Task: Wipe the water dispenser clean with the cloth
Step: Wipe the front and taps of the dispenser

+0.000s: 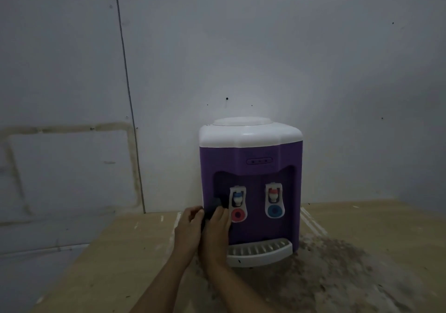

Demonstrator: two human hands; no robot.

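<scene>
A purple water dispenser (263, 223) with a white top stands on a wooden table against the wall. It has two white taps and a white drip tray (259, 252). A dark cloth (210, 208) lies against its lower left front corner, mostly hidden between my hands. My right hand (217, 233) presses on the cloth beside the left tap (237, 203). My left hand (188, 228) is curled at the dispenser's left edge, its fingers touching the cloth.
The wooden table (115, 259) runs left and right of the dispenser, with dark grime (337, 271) spread over it at the right. A grey wall (241, 59) stands right behind. The table's left edge drops off near the lower left.
</scene>
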